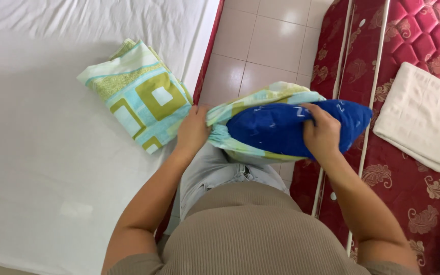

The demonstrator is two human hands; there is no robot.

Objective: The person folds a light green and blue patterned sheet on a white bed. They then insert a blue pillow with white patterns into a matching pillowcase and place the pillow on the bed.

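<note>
Blue pillow (301, 127) about halfway into the patterned pillowcase (240, 109), held out in front of the body over the tiled floor (276, 40) between the two beds. Looks like mid-stuffing; probably needs the case tugged further along while the pillow gets pushed in. Left hand (193, 130) clenched tight around the bunched case end, fingers curled shut. Right hand (322, 133) clamped over the pillow's top, fingers (312, 113) wrapped closed on the blue fabric. Matching folded sheet (138, 94) on the white bed (36, 153), folded cream towel (423, 114) on the red mattress (408, 193).

the blue pillow's (281, 130) left end is hidden inside the patterned pillowcase (230, 130); left hand's (193, 131) fingers are out of sight.
</note>
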